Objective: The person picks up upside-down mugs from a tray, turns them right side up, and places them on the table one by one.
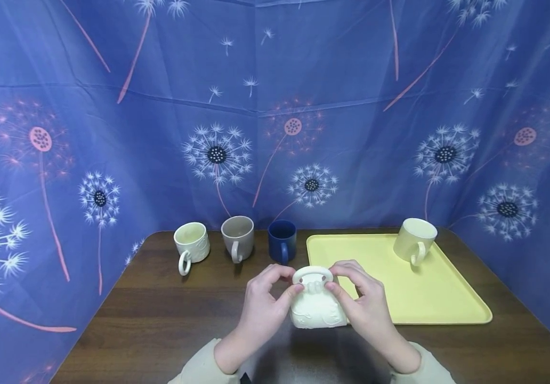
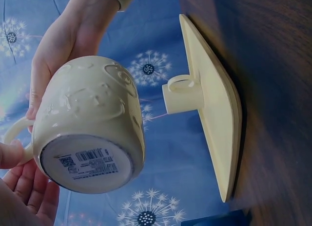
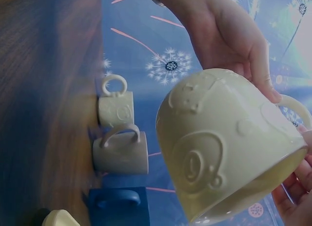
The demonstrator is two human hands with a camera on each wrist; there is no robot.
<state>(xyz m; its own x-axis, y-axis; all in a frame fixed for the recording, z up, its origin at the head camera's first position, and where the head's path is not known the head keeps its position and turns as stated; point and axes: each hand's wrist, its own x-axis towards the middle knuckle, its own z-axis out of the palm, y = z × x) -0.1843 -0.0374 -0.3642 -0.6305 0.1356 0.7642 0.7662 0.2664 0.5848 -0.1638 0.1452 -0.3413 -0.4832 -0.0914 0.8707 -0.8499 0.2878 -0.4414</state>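
embossed cream mug [image 1: 317, 304] held on its side above the worktop [image 1: 169, 320] near the front edge, handle up. left hand [image 1: 261, 309] and right hand [image 1: 367, 306] both pinch it at the handle, fingers curled round its sides. yellow tray [image 1: 447, 298] at the right edge, pale mug [image 1: 414, 241] in its back corner. along the back edge: white mug [image 1: 191, 244], beige mug [image 1: 237, 237], blue mug [image 1: 282, 240].

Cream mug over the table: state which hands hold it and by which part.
Both hands hold the cream embossed mug. The left hand and right hand each pinch its handle with their fingers, the mug tipped with its handle upward.
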